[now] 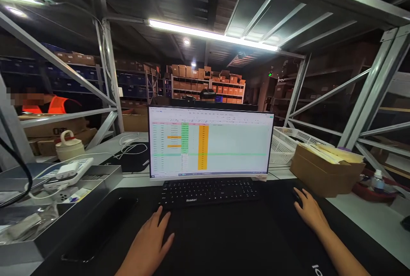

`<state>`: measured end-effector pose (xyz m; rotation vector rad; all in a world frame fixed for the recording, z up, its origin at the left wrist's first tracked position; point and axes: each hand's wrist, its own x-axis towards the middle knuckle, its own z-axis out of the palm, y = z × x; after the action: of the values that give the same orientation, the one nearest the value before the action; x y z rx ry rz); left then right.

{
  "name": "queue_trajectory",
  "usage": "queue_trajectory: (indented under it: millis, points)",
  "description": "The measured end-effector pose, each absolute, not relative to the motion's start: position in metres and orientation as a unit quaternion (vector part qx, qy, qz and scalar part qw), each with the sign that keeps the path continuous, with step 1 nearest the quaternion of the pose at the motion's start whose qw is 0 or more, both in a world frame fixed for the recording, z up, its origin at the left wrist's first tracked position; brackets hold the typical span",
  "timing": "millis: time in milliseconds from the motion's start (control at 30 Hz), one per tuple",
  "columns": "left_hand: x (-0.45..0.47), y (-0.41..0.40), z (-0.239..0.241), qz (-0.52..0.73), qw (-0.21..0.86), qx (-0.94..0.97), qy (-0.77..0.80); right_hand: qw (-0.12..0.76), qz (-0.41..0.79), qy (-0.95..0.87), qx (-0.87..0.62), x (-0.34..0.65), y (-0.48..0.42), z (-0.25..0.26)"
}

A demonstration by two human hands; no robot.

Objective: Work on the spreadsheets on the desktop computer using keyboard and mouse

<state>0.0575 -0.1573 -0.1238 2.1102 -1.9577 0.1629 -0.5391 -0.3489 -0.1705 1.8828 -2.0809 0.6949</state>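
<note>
A black keyboard (pixel 209 191) lies on a black desk mat (pixel 224 242) in front of a monitor (pixel 210 143) that shows a spreadsheet with orange and green cells. My left hand (pixel 150 242) rests flat on the mat just below the keyboard's left corner, fingers stretched out, holding nothing. My right hand (pixel 309 210) lies to the right of the keyboard, curved over a dark mouse (pixel 297 197) that is mostly hidden under the fingers.
A brown cardboard box (pixel 323 171) of papers stands right of the monitor, a white perforated basket (pixel 285 143) behind it. A metal tray (pixel 80 201) with devices and cables sits at the left. A person in an orange vest (pixel 53 104) is at far left. Shelving posts flank the desk.
</note>
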Motion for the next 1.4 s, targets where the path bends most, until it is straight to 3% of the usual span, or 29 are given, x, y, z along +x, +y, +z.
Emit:
queue_trajectory:
  millis: [367, 767, 1400]
  points:
    - [0.055, -0.152, -0.122, 0.053, 0.143, 0.719, -0.678, 0.116, 0.312, -0.656, 0.677, -0.553, -0.359, -0.187]
    - [0.046, -0.145, -0.105, 0.038, 0.098, 0.731, -0.674, 0.112, 0.299, -0.635, 0.703, -0.564, -0.361, -0.19]
    - [0.053, -0.152, -0.121, 0.061, 0.135, 0.717, -0.681, 0.106, 0.304, -0.626, 0.71, -0.558, -0.352, -0.183]
